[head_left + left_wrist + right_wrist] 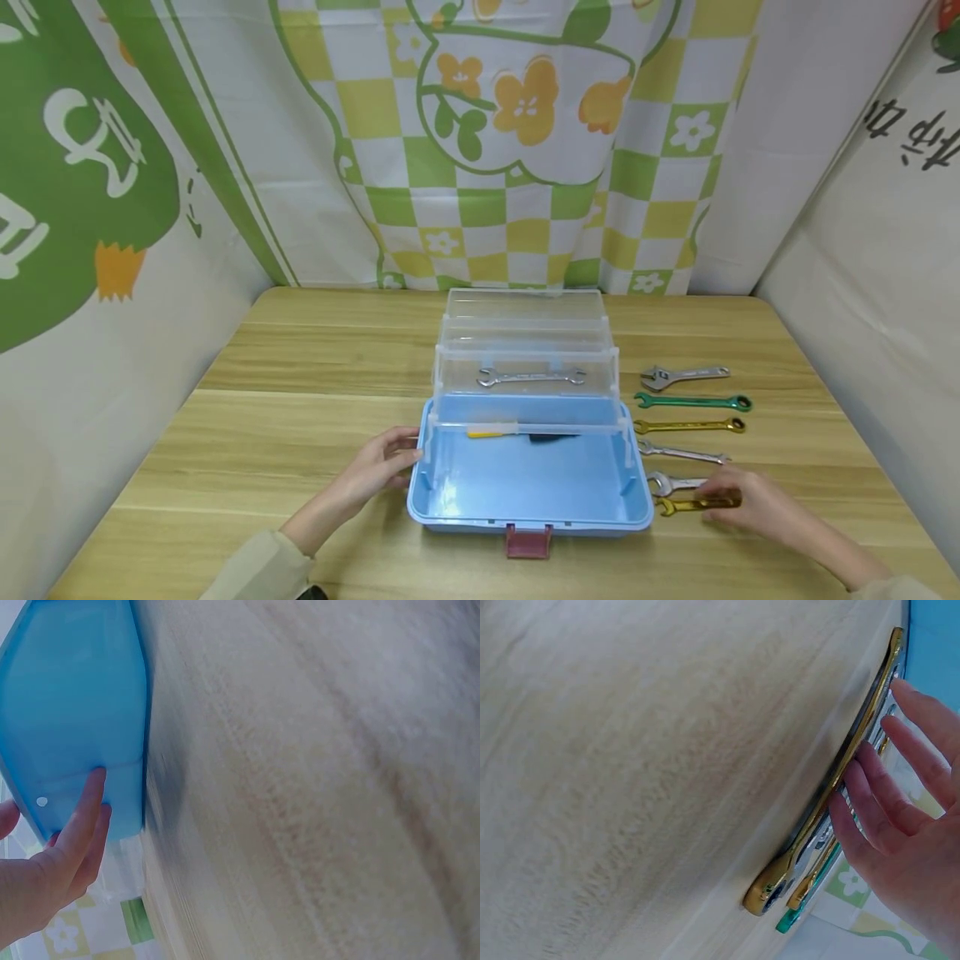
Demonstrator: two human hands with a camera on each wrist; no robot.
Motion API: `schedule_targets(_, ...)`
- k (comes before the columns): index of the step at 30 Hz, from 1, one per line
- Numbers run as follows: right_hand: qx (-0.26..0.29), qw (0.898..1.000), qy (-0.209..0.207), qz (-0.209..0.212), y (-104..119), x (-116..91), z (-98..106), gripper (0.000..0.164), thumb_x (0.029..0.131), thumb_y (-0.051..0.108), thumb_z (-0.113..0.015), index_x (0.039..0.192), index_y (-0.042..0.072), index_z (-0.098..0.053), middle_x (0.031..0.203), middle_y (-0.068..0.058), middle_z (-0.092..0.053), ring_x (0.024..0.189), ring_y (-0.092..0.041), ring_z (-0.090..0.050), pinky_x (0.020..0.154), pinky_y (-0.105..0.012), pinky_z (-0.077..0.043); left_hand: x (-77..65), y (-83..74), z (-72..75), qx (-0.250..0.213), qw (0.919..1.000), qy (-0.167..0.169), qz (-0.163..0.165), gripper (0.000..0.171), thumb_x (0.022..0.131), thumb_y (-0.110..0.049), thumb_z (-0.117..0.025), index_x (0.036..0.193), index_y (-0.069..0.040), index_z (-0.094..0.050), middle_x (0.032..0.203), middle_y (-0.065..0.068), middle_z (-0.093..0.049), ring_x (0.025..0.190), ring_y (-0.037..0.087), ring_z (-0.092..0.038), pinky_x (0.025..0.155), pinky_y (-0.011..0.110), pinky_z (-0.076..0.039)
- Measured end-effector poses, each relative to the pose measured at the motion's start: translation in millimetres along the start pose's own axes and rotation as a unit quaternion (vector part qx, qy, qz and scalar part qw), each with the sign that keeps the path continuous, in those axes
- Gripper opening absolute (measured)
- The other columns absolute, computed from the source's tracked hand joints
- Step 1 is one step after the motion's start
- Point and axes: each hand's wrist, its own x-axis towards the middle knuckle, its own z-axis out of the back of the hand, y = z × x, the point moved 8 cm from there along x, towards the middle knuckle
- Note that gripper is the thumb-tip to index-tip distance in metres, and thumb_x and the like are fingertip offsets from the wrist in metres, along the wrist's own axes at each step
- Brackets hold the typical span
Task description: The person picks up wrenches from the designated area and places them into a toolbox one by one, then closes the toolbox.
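A blue toolbox (528, 483) stands with its clear tiered trays (525, 333) raised at the back. My left hand (378, 462) touches its left outer wall with nearly straight fingers (82, 810), the thumb near the rim. A silver open-end wrench (531, 377) lies in one tray. Beneath the lowest tray, a yellow and a black part (551, 437) show, mostly hidden. Right of the box, my right hand (738, 500) reaches over the nearest gold wrench (686, 505), its fingers (892, 799) extended at the wrench; contact is hard to tell. A silver wrench (675, 483) lies just behind.
Farther back in the row lie another silver wrench (686, 453), a gold ratchet wrench (690, 426), a green ratchet wrench (693, 402) and an adjustable wrench (684, 377). A dark red latch (528, 542) hangs at the box's front. Patterned curtains (510, 208) border the wooden table (315, 358).
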Motion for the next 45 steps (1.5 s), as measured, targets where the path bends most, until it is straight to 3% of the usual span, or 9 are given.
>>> schedule_targets(7,0.002,1.000,0.004,-0.012,-5.3,-0.7,-2.4,0.024,0.070,0.022,-0.073,0.088,0.007,-0.067,0.084,0.002,-0.062,0.075,0.001,-0.050,0.059,-0.021,-0.047,0.2,0.0,-0.4,0.001,1.0000,-0.003,0.001,0.052,0.087,-0.013,-0.052,0.127,0.013,-0.030,0.122,0.031,-0.040,0.101,0.031,-0.053,0.080,0.036,-0.051)
schedule_targets(17,-0.044,0.999,-0.025,0.014,-2.8,-2.0,-2.4,0.021,0.066,0.018,-0.075,0.084,0.010,-0.068,0.081,0.006,-0.058,0.074,0.001,-0.050,0.059,-0.022,-0.046,0.3,0.1,-0.2,-0.001,1.0000,-0.002,0.003,0.053,0.087,-0.013,-0.053,0.127,0.013,-0.030,0.123,0.032,-0.039,0.102,0.032,-0.052,0.080,0.037,-0.051)
schedule_targets(25,-0.001,0.998,-0.038,0.050,-1.5,-0.5,-2.4,0.013,0.066,0.007,-0.073,0.078,0.008,-0.067,0.076,0.005,-0.058,0.068,0.002,-0.046,0.049,-0.019,-0.041,-0.3,-0.5,-0.6,-0.001,1.0000,0.002,0.000,0.053,0.087,-0.014,-0.052,0.127,0.013,-0.030,0.123,0.032,-0.039,0.102,0.033,-0.052,0.080,0.037,-0.051)
schedule_targets(31,0.028,0.999,-0.002,0.046,-2.9,1.3,-6.7,0.012,0.072,0.004,-0.068,0.080,0.008,-0.061,0.076,0.008,-0.053,0.066,0.003,-0.044,0.048,-0.018,-0.041,0.0,-0.6,0.1,0.002,1.0000,0.001,0.000,0.053,0.087,-0.015,-0.053,0.127,0.013,-0.030,0.123,0.032,-0.039,0.102,0.033,-0.052,0.080,0.037,-0.051)
schedule_targets(35,0.060,0.996,0.010,0.061,-2.3,0.8,-8.1,0.012,0.076,0.004,-0.066,0.083,0.007,-0.057,0.075,0.004,-0.053,0.067,0.003,-0.045,0.049,-0.019,-0.042,0.4,-0.5,0.5,0.003,1.0000,0.001,-0.003,0.054,0.087,-0.014,-0.053,0.127,0.014,-0.030,0.123,0.032,-0.039,0.101,0.031,-0.052,0.079,0.037,-0.051)
schedule_targets(42,0.109,0.990,0.006,0.089,-5.1,0.1,-7.2,0.018,0.071,-0.005,-0.067,0.077,0.008,-0.055,0.070,-0.001,-0.054,0.064,0.001,-0.048,0.048,-0.019,-0.044,1.0,0.9,1.1,0.003,1.0000,-0.002,-0.003,0.054,0.087,-0.014,-0.054,0.126,0.013,-0.030,0.123,0.032,-0.039,0.101,0.031,-0.052,0.078,0.037,-0.052)
schedule_targets(45,0.120,0.990,0.012,0.079,-8.4,1.2,-6.9,0.015,0.072,-0.003,-0.067,0.076,0.007,-0.057,0.070,-0.001,-0.056,0.064,0.001,-0.050,0.048,-0.019,-0.045,1.1,0.5,0.9,0.003,1.0000,-0.001,-0.003,0.054,0.087,-0.014,-0.054,0.127,0.013,-0.030,0.123,0.033,-0.039,0.102,0.032,-0.052,0.079,0.037,-0.052)
